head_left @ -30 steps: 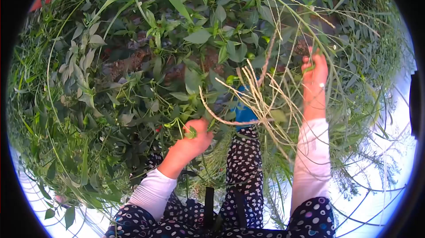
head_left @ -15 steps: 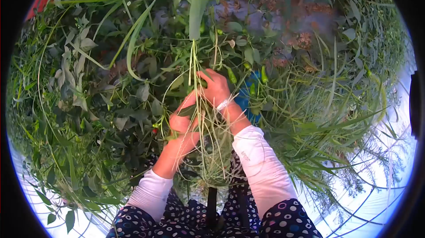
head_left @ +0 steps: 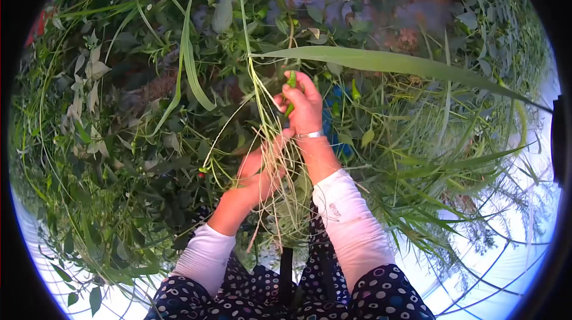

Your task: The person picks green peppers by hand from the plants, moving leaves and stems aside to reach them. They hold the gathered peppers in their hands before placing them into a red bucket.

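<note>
Dense leafy plants [head_left: 149, 111] crowd in on every side. Up high, the right hand [head_left: 305, 108] has its grip pinched on a green pepper [head_left: 291, 82] among the leaves. Just below it, the left hand [head_left: 257, 176] is closed around a bunch of grass stalks [head_left: 285, 195] that run up between both hands.

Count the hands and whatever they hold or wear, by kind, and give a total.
Hands: 2, the left hand and the right hand
Green pepper, in the right hand: 1
Grass bunch, in the left hand: 1
Bracelet, on the right wrist: 1
Total: 5
</note>
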Motion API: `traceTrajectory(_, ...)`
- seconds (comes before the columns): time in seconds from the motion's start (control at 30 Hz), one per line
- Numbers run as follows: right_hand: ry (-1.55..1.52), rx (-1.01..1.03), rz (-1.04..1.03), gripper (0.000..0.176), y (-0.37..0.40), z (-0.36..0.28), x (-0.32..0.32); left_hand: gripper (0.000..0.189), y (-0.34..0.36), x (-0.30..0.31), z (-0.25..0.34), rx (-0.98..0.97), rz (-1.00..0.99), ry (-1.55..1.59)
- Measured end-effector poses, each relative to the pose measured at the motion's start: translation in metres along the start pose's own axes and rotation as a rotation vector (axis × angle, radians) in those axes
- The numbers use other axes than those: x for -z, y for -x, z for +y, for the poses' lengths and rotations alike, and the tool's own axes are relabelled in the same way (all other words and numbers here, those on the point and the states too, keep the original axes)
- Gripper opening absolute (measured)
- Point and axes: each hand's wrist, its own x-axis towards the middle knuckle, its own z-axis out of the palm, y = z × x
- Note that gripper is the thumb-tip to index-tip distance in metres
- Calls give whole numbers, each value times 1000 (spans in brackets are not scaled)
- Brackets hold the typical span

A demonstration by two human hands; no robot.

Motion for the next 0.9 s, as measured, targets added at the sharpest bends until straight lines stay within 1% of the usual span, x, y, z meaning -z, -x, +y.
traceTrajectory(0.03,-2,-2,1,25,2,-1,1,68,1,-4,-6,-22,10,21)
traceTrajectory(0.1,63,128,60,23,12,-13,6,63,2,-6,-12,-22,-86,-159)
traceTrajectory(0.13,122,144,37,21,19,-25,9,60,3,-13,-22,-23,-102,-241)
traceTrajectory(0.17,127,226,17,19,26,-38,11,58,4,-20,-33,-25,-119,-323)
traceTrajectory(0.23,108,288,61,19,36,-77,17,39,5,-28,-44,-223,99,-298)
traceTrajectory(0.27,97,358,79,17,35,-98,24,38,6,-26,-37,3,-23,-25)
traceTrajectory(0.3,226,394,166,13,28,-116,35,36,8,-24,-30,251,-82,225)
traceTrajectory(0.33,356,343,248,8,21,-133,43,39,7,-29,-40,249,-152,150)
traceTrajectory(0.37,645,262,315,18,5,-139,61,41,4,-25,-33,176,-172,61)
traceTrajectory(0.4,974,154,292,29,-11,-139,78,42,1,-20,-27,102,-186,-27)
traceTrajectory(0.43,1300,41,263,40,-23,-133,93,42,1,-21,-28,98,-184,-31)
traceTrajectory(0.5,1415,-175,118,57,-35,-115,116,43,2,-28,-33,-55,-110,-208)
traceTrajectory(0.53,1528,-202,81,61,-35,-110,110,43,0,-28,-30,37,-161,-45)
traceTrajectory(0.57,1295,-448,202,58,-32,-102,104,44,-3,-28,-28,137,-198,114)
traceTrajectory(0.6,1028,-479,102,51,-39,-88,131,43,-1,-26,-24,254,-200,239)
traceTrajectory(0.63,760,-510,4,45,-42,-72,158,43,3,-31,-34,258,-191,270)
traceTrajectory(0.67,758,-512,4,45,-36,-72,154,43,7,-36,-44,262,-183,301)
traceTrajectory(0.7,785,-420,-8,37,-26,-76,144,42,11,-40,-54,266,-174,332)
traceTrajectory(0.73,812,-326,-21,30,-19,-77,138,43,5,-33,-41,120,-184,49)
traceTrajectory(0.77,812,-320,-23,30,-16,-76,138,43,0,-29,-33,-26,-190,-235)
traceTrajectory(0.8,688,-178,66,25,-11,-75,137,44,3,-29,-34,-111,-115,-167)
traceTrajectory(0.83,558,-39,151,20,-8,-72,134,44,6,-31,-37,-106,-112,-172)
traceTrajectory(0.87,467,-66,293,16,-5,-73,132,43,8,-37,-42,120,-124,172)
traceTrajectory(0.9,465,-69,287,16,-3,-73,128,43,11,-40,-47,209,-136,396)
